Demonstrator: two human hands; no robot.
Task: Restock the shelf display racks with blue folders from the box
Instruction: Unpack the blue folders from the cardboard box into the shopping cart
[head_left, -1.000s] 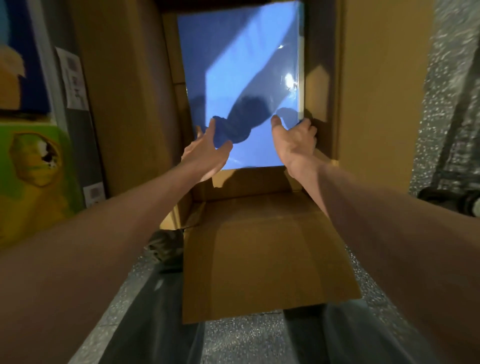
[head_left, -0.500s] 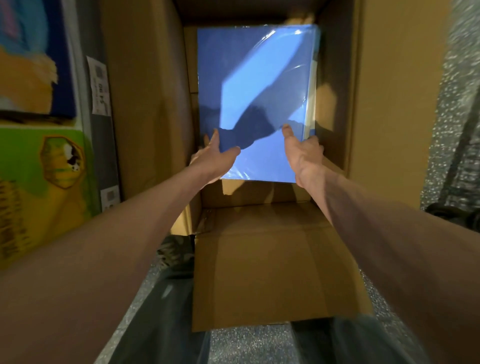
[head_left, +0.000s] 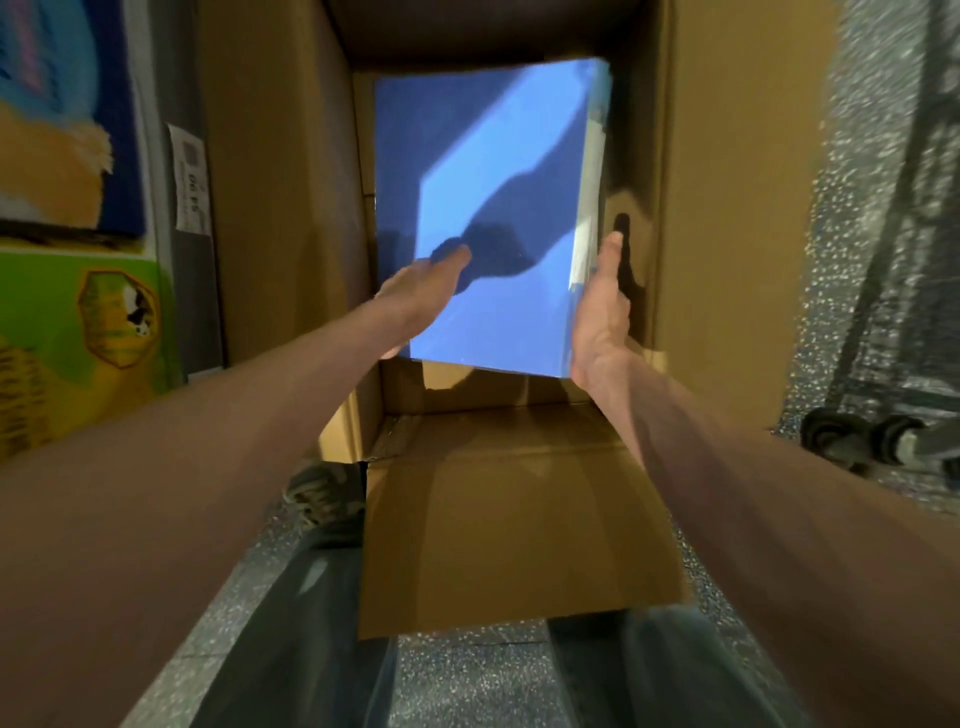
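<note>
A stack of blue folders (head_left: 498, 156) wrapped in clear film is held tilted inside the open cardboard box (head_left: 717, 208), its near end raised above the box's near wall. My left hand (head_left: 415, 296) grips the stack's near left edge, thumb lying on the blue top and fingers hidden underneath. My right hand (head_left: 600, 312) holds the near right edge, thumb pointing up along the side and fingers out of sight below. Whatever lies deeper in the box is hidden by the stack.
The box's near flap (head_left: 519, 519) lies folded out over my legs. At the left are shelf goods in yellow-green packaging (head_left: 78, 338) and a price tag (head_left: 189, 179). A trolley wheel (head_left: 836, 434) stands on the speckled floor at the right. A shoe (head_left: 322, 493) shows beside the box.
The folder stack has come up and toward me, with its near end lifted. My right hand shifted from the top corner to the side edge, and my left thumb slid further onto the top.
</note>
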